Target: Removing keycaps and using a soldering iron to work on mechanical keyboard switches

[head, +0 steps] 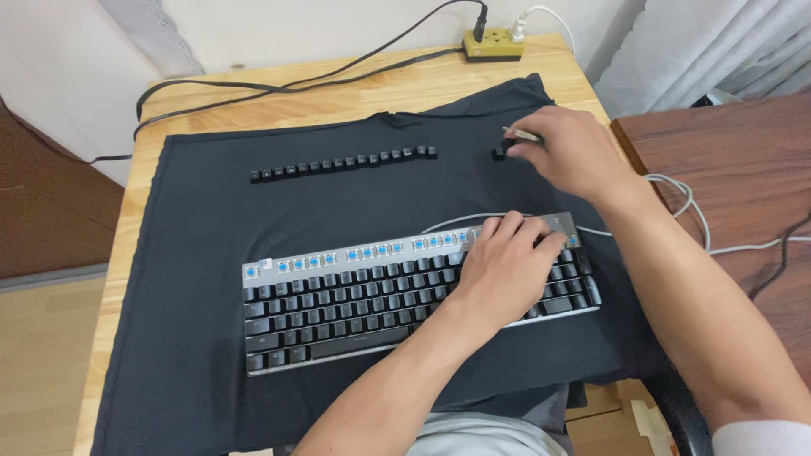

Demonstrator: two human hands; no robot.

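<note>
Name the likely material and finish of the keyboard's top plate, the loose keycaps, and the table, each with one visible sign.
Keyboard top plate: probably metal, brushed silver; it shows a pale, even sheen. Row of loose keycaps: likely plastic, matt black; small moulded shapes without glare. Table: wood, light and smooth; grain lines and plank joints show.

Keyboard (pixel 355 304): brushed silver metal-looking top plate with a dull sheen, matt black plastic keycaps, and glossy blue plastic switch stems bare along the top row; the loose row of keycaps (pixel 342 164) is the same matt black plastic. It sits on a black cloth (pixel 203 228), soft, matt, lightly creased, spread over a pale wooden table (pixel 127 211) with smooth satin finish and visible grain. Beside it stands a darker reddish wood surface (pixel 743 160), smooth with faint gloss, and a mustard-yellow plastic power strip (pixel 492 44) with rubbery black cable (pixel 279 84).
</note>
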